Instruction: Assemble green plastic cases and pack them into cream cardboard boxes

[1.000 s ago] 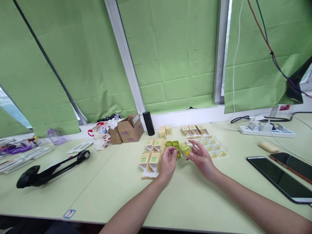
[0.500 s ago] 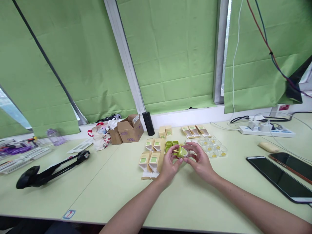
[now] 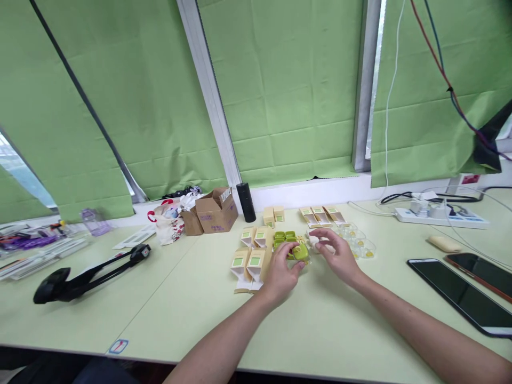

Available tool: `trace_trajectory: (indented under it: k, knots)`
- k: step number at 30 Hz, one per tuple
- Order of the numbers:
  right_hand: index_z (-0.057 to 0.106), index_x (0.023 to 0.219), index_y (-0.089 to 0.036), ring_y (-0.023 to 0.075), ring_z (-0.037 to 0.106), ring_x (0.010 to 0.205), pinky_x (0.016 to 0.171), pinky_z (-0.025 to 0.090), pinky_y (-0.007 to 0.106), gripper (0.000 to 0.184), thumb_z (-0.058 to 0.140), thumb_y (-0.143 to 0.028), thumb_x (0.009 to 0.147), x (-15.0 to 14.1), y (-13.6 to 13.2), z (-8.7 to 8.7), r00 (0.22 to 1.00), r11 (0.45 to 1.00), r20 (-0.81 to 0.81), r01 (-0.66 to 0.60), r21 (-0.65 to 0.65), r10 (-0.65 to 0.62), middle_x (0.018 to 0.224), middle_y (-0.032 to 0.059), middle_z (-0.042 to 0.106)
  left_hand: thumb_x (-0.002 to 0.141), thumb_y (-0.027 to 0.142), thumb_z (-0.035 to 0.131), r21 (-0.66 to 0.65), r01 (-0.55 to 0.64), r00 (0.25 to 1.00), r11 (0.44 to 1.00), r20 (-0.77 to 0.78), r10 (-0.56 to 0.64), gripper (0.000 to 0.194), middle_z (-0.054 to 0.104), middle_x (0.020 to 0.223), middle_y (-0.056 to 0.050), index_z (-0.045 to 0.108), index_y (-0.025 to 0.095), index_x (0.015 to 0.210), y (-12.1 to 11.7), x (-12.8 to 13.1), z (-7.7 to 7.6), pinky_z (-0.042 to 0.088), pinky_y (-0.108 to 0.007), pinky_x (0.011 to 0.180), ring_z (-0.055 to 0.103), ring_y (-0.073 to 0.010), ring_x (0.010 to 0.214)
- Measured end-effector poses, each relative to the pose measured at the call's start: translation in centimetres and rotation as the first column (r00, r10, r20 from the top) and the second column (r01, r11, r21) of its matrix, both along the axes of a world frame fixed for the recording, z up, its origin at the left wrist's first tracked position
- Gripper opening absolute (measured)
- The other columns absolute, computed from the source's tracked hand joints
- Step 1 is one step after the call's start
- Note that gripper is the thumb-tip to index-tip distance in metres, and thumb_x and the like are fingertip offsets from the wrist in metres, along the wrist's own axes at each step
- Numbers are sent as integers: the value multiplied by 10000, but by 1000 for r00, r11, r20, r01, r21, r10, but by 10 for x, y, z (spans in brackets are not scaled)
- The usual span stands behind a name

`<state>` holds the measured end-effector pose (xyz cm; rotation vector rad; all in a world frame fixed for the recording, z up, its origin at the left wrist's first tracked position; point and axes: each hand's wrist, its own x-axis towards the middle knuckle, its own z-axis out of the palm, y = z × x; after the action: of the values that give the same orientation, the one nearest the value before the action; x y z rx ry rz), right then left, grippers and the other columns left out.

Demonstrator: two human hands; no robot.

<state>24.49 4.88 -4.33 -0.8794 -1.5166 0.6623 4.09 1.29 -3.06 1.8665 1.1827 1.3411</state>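
My left hand [image 3: 280, 274] pinches a small green plastic case [image 3: 300, 252] and holds it low over the table, beside more green cases [image 3: 284, 236]. Just to its right my right hand [image 3: 338, 256] hovers with its fingers spread, holding nothing, above clear plastic trays with yellow pieces [image 3: 362, 247]. Small tan cardboard boxes [image 3: 248, 262] with green labels lie to the left of my left hand.
A brown carton [image 3: 216, 213] and a black cylinder [image 3: 246, 202] stand near the window sill. More tan boxes [image 3: 322, 214] lie behind the trays. Two phones [image 3: 460, 293] lie at the right, a power strip [image 3: 436, 214] behind them. A black handle tool [image 3: 86, 274] rests at the left.
The green case went from both hands to my left hand alone, which lowered it toward the table. My right hand let go and moved right over the clear trays.
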Motion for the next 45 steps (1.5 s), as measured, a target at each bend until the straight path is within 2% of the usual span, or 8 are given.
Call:
trace_trajectory:
  k: [2,5,11,19,23,31,38,45]
  knots:
    - [747,1110,-279,324,634,1232,1063,505,534,224,579,-300,964,11,18,3,951,983,250,177,43,-182,1253,78,753,804,151,789,-10,14,997,1000,-71,-15,462,702,1300,-114,732,235,1255,-1,-1,-2,504,-483,1077,650,-299,1164]
    - [769,1156,-235,302,596,1288,1092,466,445,348,477,-182,975,24,46,14,663,957,697,262,126,-273,1282,81,765,812,191,794,9,74,985,997,-159,-72,468,712,1282,-111,731,239,1273,-4,0,-7,479,-511,1115,639,-324,1198]
    - [808,1133,-206,340,520,1360,1122,368,472,376,519,-118,909,26,91,36,480,964,849,237,116,-220,1333,119,756,813,213,812,19,120,952,993,-285,-110,424,724,1240,-118,746,233,1231,-6,2,-17,469,-516,1118,637,-357,1209]
    - [832,1080,-200,379,543,1344,1130,342,555,413,455,-360,1024,16,123,34,322,963,943,269,-5,-85,1272,185,761,794,224,828,52,117,938,992,-333,-94,402,736,1186,-119,757,247,1189,-6,2,-19,487,-485,1031,653,-358,1116]
    - [827,1064,-212,369,539,1370,1152,326,563,547,342,-465,1079,14,127,31,296,965,954,258,-35,-45,1258,172,764,787,252,844,104,118,918,988,-390,-69,443,751,1191,-117,739,246,1217,-4,2,-20,469,-501,1022,667,-356,1086]
    - [799,1142,-196,366,547,1350,1157,322,557,468,368,-367,1083,9,120,30,315,973,942,225,43,-115,1367,157,714,897,335,753,147,84,892,986,-452,-8,499,742,1259,-153,660,214,1372,-8,2,-11,426,-558,1069,679,-365,1098]
    - [748,1248,-206,336,504,1367,1139,349,506,450,328,-264,1096,2,93,35,422,945,855,253,210,-303,1498,134,616,1006,345,617,177,-64,983,982,-158,93,263,756,1185,-112,716,247,1229,-7,-1,4,455,-493,1053,671,-313,1059]
    - [685,1319,-221,337,548,1277,1059,381,502,379,403,-182,1070,-4,31,40,534,874,712,122,470,-457,1435,137,647,1003,524,639,-52,-36,990,998,135,43,376,745,1239,-125,702,235,1235,3,-2,4,504,-436,1019,658,-312,1197]
